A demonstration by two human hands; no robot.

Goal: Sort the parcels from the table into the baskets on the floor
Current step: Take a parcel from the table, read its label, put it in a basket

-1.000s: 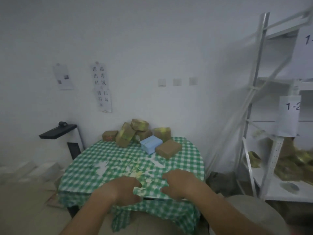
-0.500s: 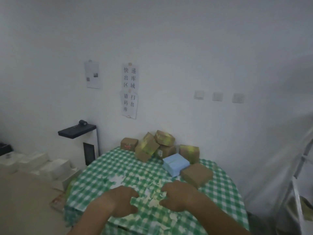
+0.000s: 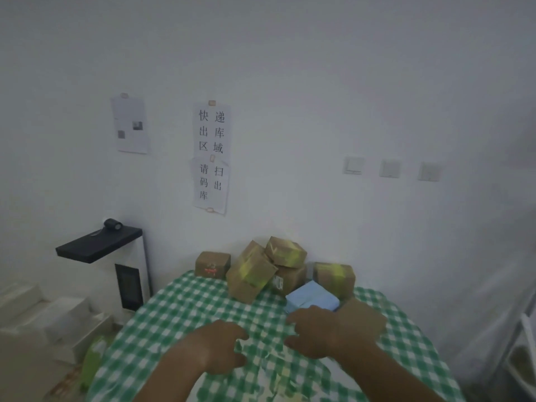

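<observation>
Several parcels are piled at the far side of the round table with the green checked cloth [image 3: 179, 311]: brown cardboard boxes with yellow-green tape [image 3: 251, 275], a small brown box [image 3: 212, 264] at the left, and a light blue parcel [image 3: 311, 297] in front. A flat brown parcel [image 3: 367, 313] lies to the right of the blue one, partly behind my right hand [image 3: 319, 332]. That hand hovers with loosely curled fingers at the blue parcel's near edge and holds nothing. My left hand [image 3: 220, 346] is spread low over the cloth, empty. No basket is in view.
A white cabinet with a black top [image 3: 98, 248] stands left of the table. White boxes [image 3: 43, 323] and a blurred green object [image 3: 92, 361] are on the floor at the left. A metal rack [image 3: 522, 358] is at the right edge.
The view has swung left and come closer to the table. Both hands moved forward over the cloth, the right one up to the blue parcel.
</observation>
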